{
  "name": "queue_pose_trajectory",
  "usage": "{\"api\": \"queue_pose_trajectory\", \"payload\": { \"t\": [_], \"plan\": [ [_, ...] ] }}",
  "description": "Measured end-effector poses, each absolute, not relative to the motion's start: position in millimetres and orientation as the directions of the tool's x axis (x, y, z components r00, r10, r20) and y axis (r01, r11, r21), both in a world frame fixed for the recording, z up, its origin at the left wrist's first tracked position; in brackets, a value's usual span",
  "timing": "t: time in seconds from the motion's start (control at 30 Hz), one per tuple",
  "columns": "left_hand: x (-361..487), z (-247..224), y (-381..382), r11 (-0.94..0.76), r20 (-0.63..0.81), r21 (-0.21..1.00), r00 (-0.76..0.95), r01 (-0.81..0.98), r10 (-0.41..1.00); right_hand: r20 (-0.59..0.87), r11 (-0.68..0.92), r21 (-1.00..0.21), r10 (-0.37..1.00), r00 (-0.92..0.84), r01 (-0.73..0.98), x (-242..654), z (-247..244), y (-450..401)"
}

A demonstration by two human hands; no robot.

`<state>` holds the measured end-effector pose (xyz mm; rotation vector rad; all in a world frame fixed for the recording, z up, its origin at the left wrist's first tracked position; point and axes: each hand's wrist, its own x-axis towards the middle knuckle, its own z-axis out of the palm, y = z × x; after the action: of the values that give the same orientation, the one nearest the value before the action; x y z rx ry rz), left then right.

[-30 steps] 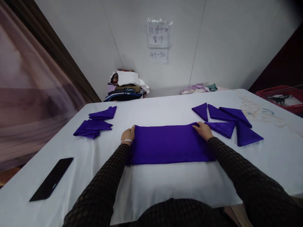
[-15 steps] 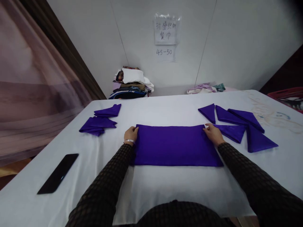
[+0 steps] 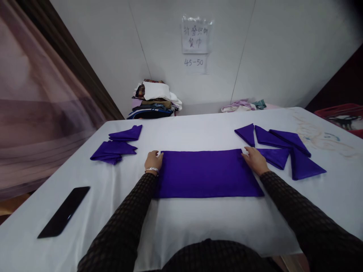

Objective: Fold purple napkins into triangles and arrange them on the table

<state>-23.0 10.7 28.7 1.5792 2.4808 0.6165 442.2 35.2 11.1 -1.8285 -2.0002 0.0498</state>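
Left hand [image 3: 153, 161] and right hand [image 3: 254, 160], I see, lie unclenched, thumbs at the far corners of a folded purple napkin [image 3: 207, 173].

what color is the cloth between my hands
The cloth is deep purple, seen best in the head view.

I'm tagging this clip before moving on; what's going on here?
A person's left hand and right hand are at the far corners of a purple cloth, thumbs and fingers parted. It lies flat as a wide rectangle on the white-covered table. Folded purple pieces lie to either side, and a dark flat object lies at left.
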Motion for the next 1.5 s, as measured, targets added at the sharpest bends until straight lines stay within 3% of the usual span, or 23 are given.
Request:
{"api": "queue_pose_trajectory", "payload": {
  "t": [0.07, 0.17, 0.23, 0.33, 0.57, 0.77, 0.9, 1.03, 1.17, 1.37, 1.5],
  "plan": [
    [-15, 30, -2, 0.243, 0.166, 0.417, -0.336, 0.876, 0.927, 0.335, 0.25, -0.337, 0.933, -0.132, 0.908, 431, 15, 19],
    [11, 26, -30, -0.133, 0.252, 0.375, 0.037, 0.917, 0.967, 0.302, 0.454, -0.396, 0.885, -0.353, 0.798, 394, 20, -18],
    [33, 20, -51, -0.32, 0.225, 0.312, 0.258, 0.894, 0.94, 0.22, 0.565, -0.408, 0.823, -0.524, 0.717, 364, 22, -44],
    [56, 9, -72, -0.405, 0.123, 0.225, 0.386, 0.886, 0.914, 0.102, 0.623, -0.386, 0.762, -0.64, 0.68, 326, 22, -73],
    [60, -3, -73, -0.395, 0.046, 0.151, 0.393, 0.906, 0.919, 0.032, 0.557, -0.247, 0.823, -0.568, 0.793, 343, 10, -81],
    [61, -2, -73, -0.384, 0.029, 0.15, 0.384, 0.911, 0.923, 0.041, 0.31, -0.111, 0.951, -0.307, 0.944, 436, -3, -85],
    [60, 2, -73, -0.362, 0.004, 0.173, 0.367, 0.916, 0.93, 0.122, 0.189, -0.06, 0.976, -0.181, 0.98, 453, 2, -93],
    [78, 16, -76, -0.32, -0.014, 0.202, 0.33, 0.926, 0.944, 0.166, 0.396, -0.119, 0.912, -0.375, 0.91, 399, 16, -104],
    [113, 21, -90, -0.416, 0.035, 0.203, 0.418, 0.886, 0.908, 0.14, 0.632, -0.207, 0.775, -0.617, 0.747, 327, 18, -110],
    [111, 4, -107, -0.384, 0.036, 0.163, 0.384, 0.909, 0.923, 0.075, 0.661, -0.273, 0.739, -0.67, 0.699, 300, 2, -111],
    [61, 3, -116, -0.219, 0.0, 0.114, 0.221, 0.969, 0.975, 0.062, 0.665, -0.263, 0.735, -0.676, 0.699, 309, -2, -111]
  ]
}}
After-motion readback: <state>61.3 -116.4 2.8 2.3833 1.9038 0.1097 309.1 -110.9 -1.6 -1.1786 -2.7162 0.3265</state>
